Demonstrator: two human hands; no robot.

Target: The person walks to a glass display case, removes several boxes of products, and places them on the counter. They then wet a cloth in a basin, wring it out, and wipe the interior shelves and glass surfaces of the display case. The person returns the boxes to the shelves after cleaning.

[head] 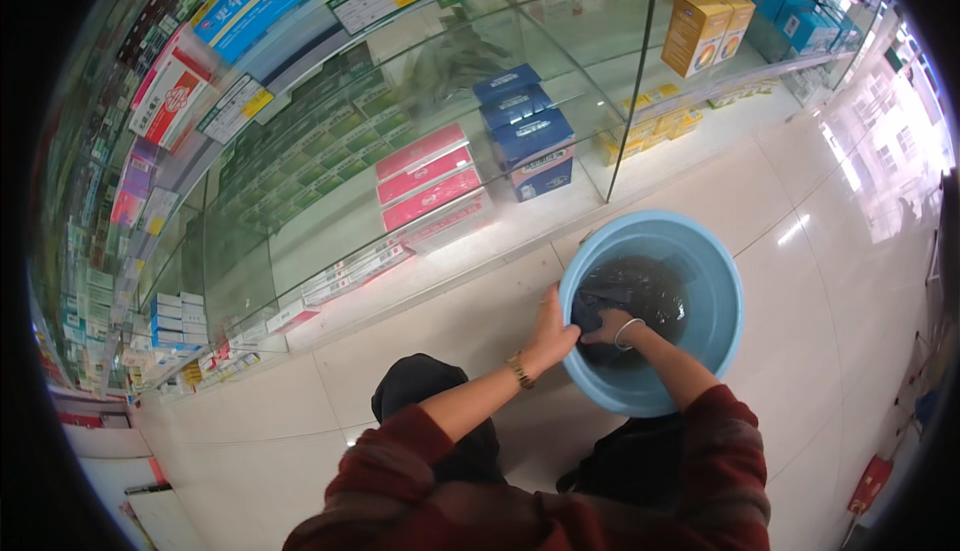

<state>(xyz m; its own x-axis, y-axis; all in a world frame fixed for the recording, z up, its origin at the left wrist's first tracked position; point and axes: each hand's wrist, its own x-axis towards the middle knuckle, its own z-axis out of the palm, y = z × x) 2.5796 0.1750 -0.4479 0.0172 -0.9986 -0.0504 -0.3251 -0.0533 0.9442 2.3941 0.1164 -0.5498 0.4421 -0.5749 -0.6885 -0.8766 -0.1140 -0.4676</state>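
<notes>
A light blue plastic bucket [724, 303] stands on the tiled floor just in front of me, with murky dark water [660, 288] in it. My left hand [553, 335] grips its rim on the left side, thumb over the edge. Inside the bucket, my right hand [609, 326] holds a dark wet cloth [600, 303] against the inner wall near that same side. Some of the cloth lies under the water, and my right fingertips are partly hidden by it.
A glass display case [450, 258] runs along the left and far side, close to the bucket. Behind its glass are pink boxes [431, 183], dark blue boxes [532, 131] and yellow boxes [705, 30]. Pale tiles [780, 266] extend to the right. My knees [424, 386] are near the bucket.
</notes>
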